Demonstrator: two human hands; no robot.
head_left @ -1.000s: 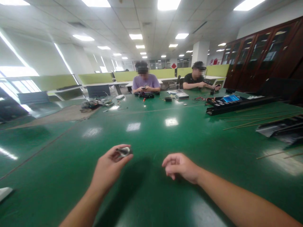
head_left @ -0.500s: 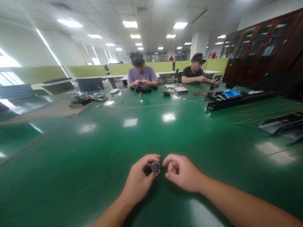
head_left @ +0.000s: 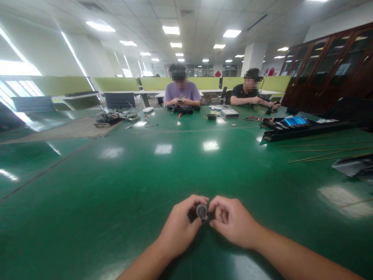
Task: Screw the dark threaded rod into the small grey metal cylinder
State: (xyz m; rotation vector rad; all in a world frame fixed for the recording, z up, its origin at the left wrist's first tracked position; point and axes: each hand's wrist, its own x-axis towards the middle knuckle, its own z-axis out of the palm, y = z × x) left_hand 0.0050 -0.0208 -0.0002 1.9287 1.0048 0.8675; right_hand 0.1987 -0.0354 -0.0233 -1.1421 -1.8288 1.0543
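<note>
My left hand (head_left: 183, 223) is closed around a small dark metal part (head_left: 201, 211) with a round ribbed head and a narrow stem, like a geared shaft. Its stem points down toward me, and my thumb and fingers grip it from the left. Just to the right is my right hand (head_left: 234, 221), fingers curled, with thumb and index tips apart and nothing visible between them. Those tips sit very close to the part; whether they touch it I cannot tell. Both hands are low over the green tabletop (head_left: 145, 175).
Across the table sit a person in a purple shirt (head_left: 183, 91) and a person in black (head_left: 246, 93), each handling something. A black tray-like frame (head_left: 291, 128) and thin rods (head_left: 326, 151) lie on the right. Electronics clutter (head_left: 113, 116) lies far left; a grey box (head_left: 229, 113) stands at the back.
My view has turned slightly left, so the scene sits further right. My right hand has come closer to my left hand and the metal part, which stays in my left grip.
</note>
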